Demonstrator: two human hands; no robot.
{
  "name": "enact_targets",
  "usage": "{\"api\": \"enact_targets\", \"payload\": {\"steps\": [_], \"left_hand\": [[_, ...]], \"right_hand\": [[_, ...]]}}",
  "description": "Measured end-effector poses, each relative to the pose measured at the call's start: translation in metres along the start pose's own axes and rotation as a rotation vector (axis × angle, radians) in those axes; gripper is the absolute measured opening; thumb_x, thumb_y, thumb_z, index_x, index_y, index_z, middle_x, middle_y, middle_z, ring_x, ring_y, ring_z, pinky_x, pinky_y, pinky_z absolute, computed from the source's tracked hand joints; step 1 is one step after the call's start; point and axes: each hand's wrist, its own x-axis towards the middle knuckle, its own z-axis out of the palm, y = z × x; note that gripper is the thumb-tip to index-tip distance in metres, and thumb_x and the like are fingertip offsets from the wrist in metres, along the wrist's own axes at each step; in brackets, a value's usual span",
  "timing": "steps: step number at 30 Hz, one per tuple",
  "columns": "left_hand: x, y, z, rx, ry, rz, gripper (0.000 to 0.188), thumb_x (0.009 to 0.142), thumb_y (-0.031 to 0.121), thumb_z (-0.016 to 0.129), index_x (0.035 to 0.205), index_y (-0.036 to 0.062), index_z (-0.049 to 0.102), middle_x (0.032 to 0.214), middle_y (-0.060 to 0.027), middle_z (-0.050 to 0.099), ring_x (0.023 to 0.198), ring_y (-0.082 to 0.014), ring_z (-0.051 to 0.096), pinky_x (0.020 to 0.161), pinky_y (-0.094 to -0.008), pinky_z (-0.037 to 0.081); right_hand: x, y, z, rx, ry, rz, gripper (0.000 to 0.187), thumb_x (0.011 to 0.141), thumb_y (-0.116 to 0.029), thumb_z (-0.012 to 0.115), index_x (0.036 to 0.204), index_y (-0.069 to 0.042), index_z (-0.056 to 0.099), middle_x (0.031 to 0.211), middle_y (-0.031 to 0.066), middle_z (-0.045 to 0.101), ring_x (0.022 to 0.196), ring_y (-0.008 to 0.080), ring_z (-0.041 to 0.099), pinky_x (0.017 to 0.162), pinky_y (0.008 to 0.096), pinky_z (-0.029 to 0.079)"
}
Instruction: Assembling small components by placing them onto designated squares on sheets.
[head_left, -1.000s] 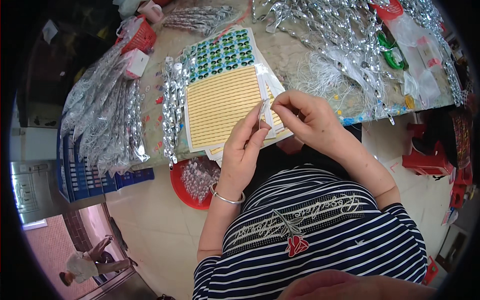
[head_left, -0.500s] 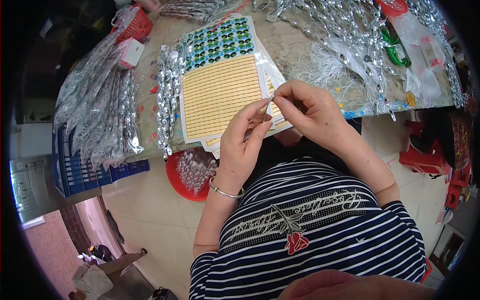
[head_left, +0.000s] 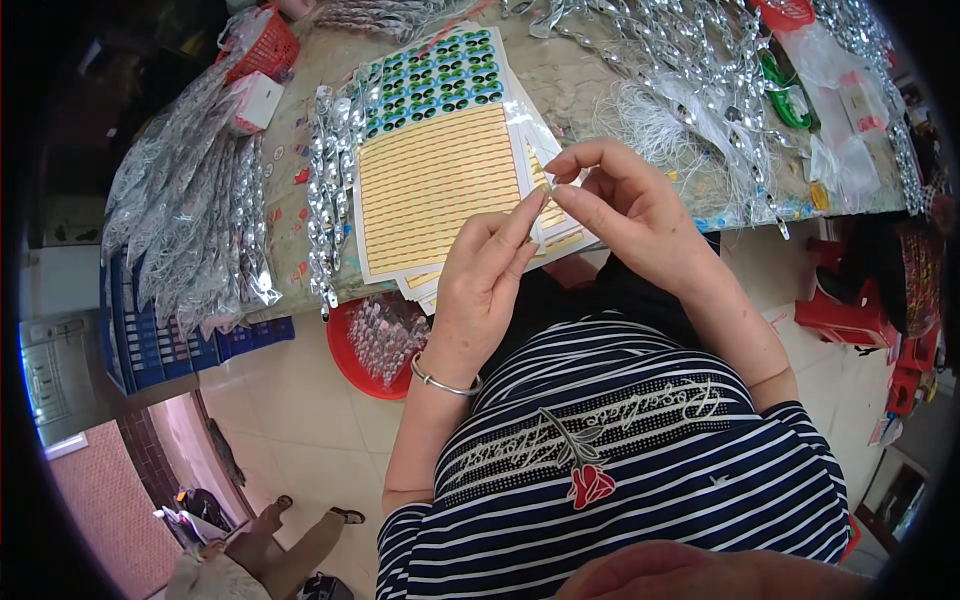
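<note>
Over the near edge of the table, my left hand and my right hand meet fingertip to fingertip. My left thumb and forefinger are pinched together, a silver bangle on that wrist. The right thumb and forefinger close at the same spot, the other fingers curled. A tiny pale thing shows between the fingertips, too small to name. Just beyond lies a stack of sheets: the top one has yellow rows with thin red and green lines, and above it is a sheet of green and blue ovals with dark centres.
Shiny silver strings lie left of the sheets; bagged ones hang over the table's left edge. More silver strands with white threads spread at the right. A red basin of small bagged pieces stands below. Red stools stand at right.
My left fingers have closed together and moved up to the right fingertips; the thin silvery thing between the hands is mostly hidden now. At lower left, a person's legs have come into view.
</note>
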Motion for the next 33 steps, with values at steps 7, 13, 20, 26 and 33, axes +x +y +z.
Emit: {"api": "enact_targets", "payload": {"steps": [7, 13, 20, 26, 33], "left_hand": [[-0.003, 0.001, -0.004, 0.031, -0.069, -0.017, 0.043, 0.087, -0.001, 0.056, 0.130, 0.0060, 0.054, 0.098, -0.0094, 0.057, 0.088, -0.0184, 0.057, 0.080, -0.0284, 0.046], [-0.007, -0.010, -0.005, -0.031, -0.177, -0.074, 0.040, 0.087, 0.003, 0.056, 0.127, 0.0060, 0.055, 0.105, -0.0119, 0.061, 0.099, -0.0217, 0.058, 0.087, -0.0309, 0.044], [-0.007, -0.006, -0.001, -0.428, -0.191, -0.154, 0.037, 0.087, 0.008, 0.059, 0.124, 0.0042, 0.057, 0.114, -0.0113, 0.055, 0.092, -0.0182, 0.061, 0.081, -0.0277, 0.050], [0.001, 0.001, 0.009, -0.706, -0.118, -0.422, 0.018, 0.089, 0.011, 0.061, 0.101, -0.0021, 0.064, 0.095, -0.0052, 0.062, 0.080, -0.0107, 0.063, 0.063, -0.0228, 0.055], [-0.002, 0.003, -0.008, -0.678, -0.021, -0.529, 0.011, 0.090, 0.009, 0.060, 0.096, 0.0008, 0.065, 0.087, -0.0031, 0.066, 0.072, -0.0053, 0.057, 0.061, -0.0178, 0.044]], "right_hand": [[0.005, -0.003, -0.004, 0.037, -0.024, -0.024, 0.009, 0.093, -0.010, 0.057, 0.096, -0.002, 0.060, 0.094, -0.0023, 0.053, 0.081, 0.0031, 0.049, 0.068, 0.0185, 0.040], [0.000, -0.004, -0.004, 0.171, -0.047, 0.068, 0.011, 0.095, -0.015, 0.055, 0.098, -0.006, 0.059, 0.088, -0.0075, 0.051, 0.062, -0.0011, 0.036, 0.052, 0.0155, 0.027], [-0.001, -0.007, 0.003, 0.139, -0.149, 0.056, 0.009, 0.096, -0.013, 0.051, 0.095, -0.005, 0.056, 0.088, -0.0049, 0.049, 0.063, -0.0002, 0.036, 0.054, 0.0158, 0.029], [0.000, -0.011, 0.009, -0.066, -0.150, -0.153, 0.008, 0.092, -0.010, 0.056, 0.092, -0.003, 0.055, 0.087, -0.0007, 0.050, 0.079, 0.0051, 0.051, 0.070, 0.0203, 0.043], [0.002, -0.005, -0.004, -0.184, -0.132, -0.204, 0.007, 0.092, -0.006, 0.055, 0.094, 0.000, 0.058, 0.090, -0.0001, 0.050, 0.081, 0.0073, 0.047, 0.071, 0.0215, 0.038]]}}
